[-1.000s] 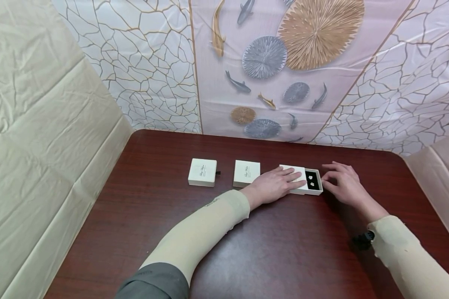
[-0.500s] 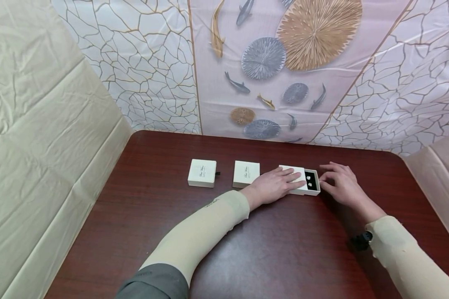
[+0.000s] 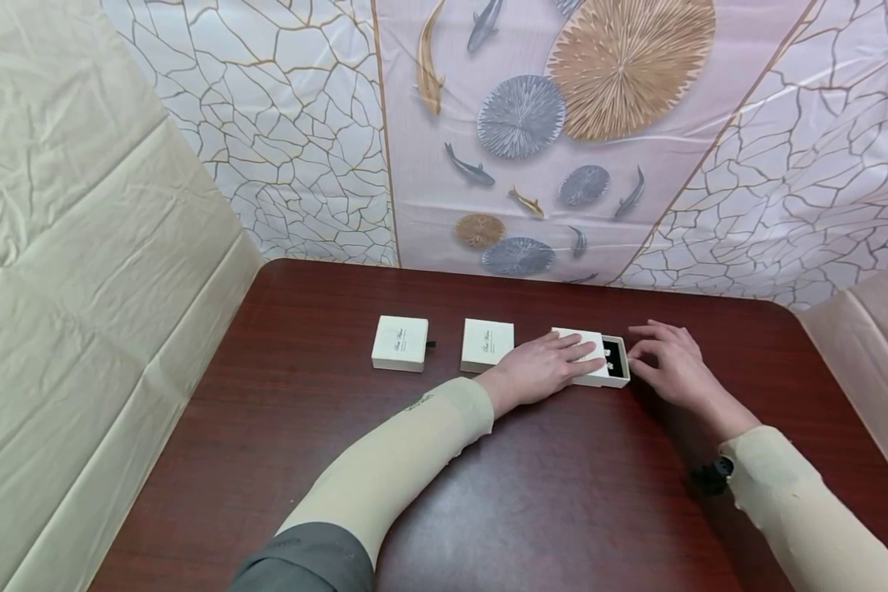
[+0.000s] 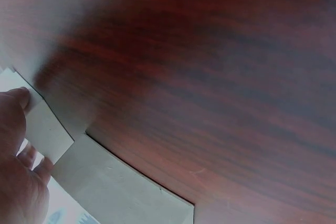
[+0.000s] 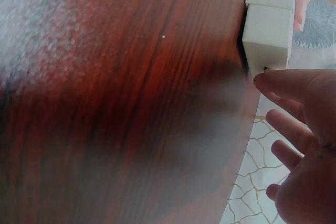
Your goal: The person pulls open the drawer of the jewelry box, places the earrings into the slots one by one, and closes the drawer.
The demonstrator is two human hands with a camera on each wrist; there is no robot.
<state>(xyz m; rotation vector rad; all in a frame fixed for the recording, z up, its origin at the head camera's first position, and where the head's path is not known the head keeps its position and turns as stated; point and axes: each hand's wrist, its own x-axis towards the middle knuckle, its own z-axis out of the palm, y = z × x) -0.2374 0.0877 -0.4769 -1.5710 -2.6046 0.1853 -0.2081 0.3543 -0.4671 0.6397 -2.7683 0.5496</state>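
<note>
A small white jewelry box (image 3: 589,381) lies at the right of the row, its drawer (image 3: 621,381) partly out to the right. Two white flower-shaped earrings (image 3: 609,353) show against the drawer's black insert. With fingers spread and nearly straight, my left hand (image 3: 536,368) rests on the box's sleeve. My right hand (image 3: 669,362) is at the drawer's outer end. In the right wrist view, the thumb (image 5: 286,81) touches that end face beside a small black tab (image 5: 266,68). The other fingers are slightly bent and partly hidden.
Two similar white boxes stand to the left: a middle box (image 3: 487,343) by my left wrist and a far-left box (image 3: 400,342) with a black tab. All sit on a dark red-brown table (image 3: 503,477). Patterned cloth (image 3: 518,205) hangs behind the table's back edge.
The drawer has slid left, farther into its sleeve, and less of the black insert shows. My right hand has moved left along with it. The left hand has stayed on the sleeve.
</note>
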